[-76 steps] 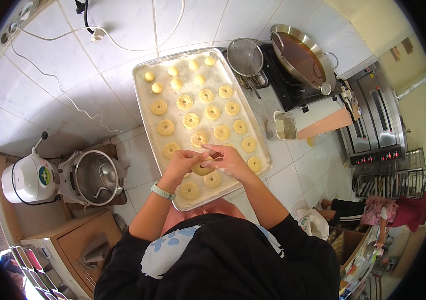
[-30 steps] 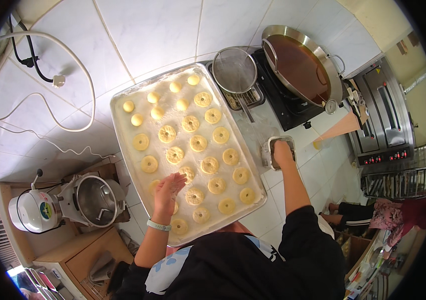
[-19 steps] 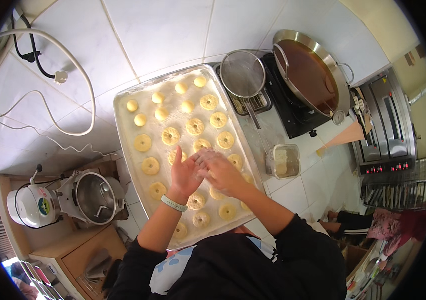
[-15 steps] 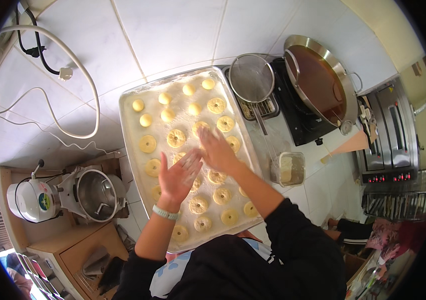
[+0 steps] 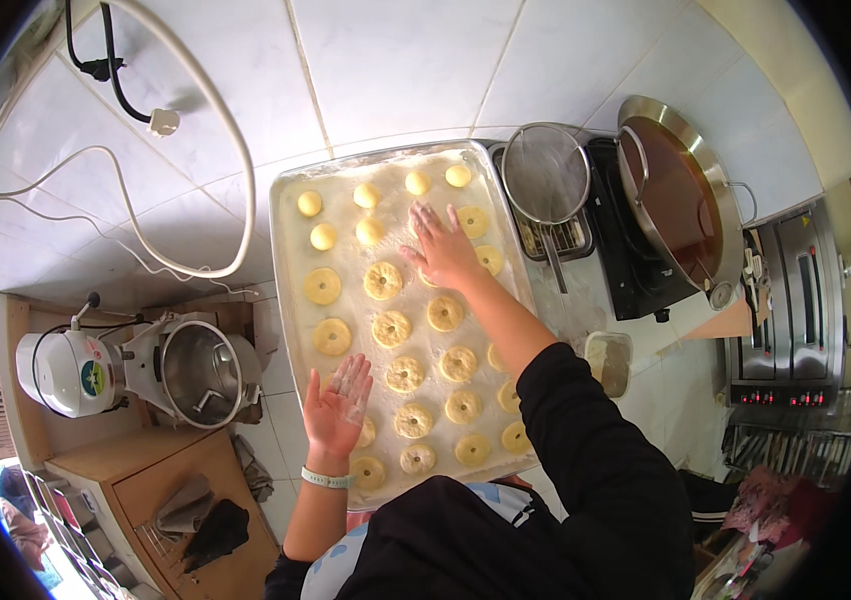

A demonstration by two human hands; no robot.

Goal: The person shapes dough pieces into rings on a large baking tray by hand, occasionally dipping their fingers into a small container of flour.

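Note:
A large floured metal tray [image 5: 295, 310] carries rows of pale yellow dough. Flattened dough rings [image 5: 383, 281] with a small centre hole cover most of it, and several round dough balls [image 5: 310, 203] sit along the far end. My right hand [image 5: 442, 250] lies palm down with fingers spread over a piece of dough in the second row, which it mostly hides. Beside it is a dough ball [image 5: 370, 231]. Floury and palm up, my left hand [image 5: 338, 410] hovers over the tray's near left part, fingers stretched, holding nothing.
Right of the tray are a round mesh strainer [image 5: 547, 175], a black stove [image 5: 616, 240] bearing a wide pan of brown oil [image 5: 681, 190], and a plastic container [image 5: 609, 362]. A stand mixer [image 5: 201, 372] is at left. A metal oven [image 5: 788, 310] stands at far right.
My hands have come apart. The right has moved away toward the tray's far end and onto the dough; the left has drawn back nearer to me. The whole view has shifted slightly.

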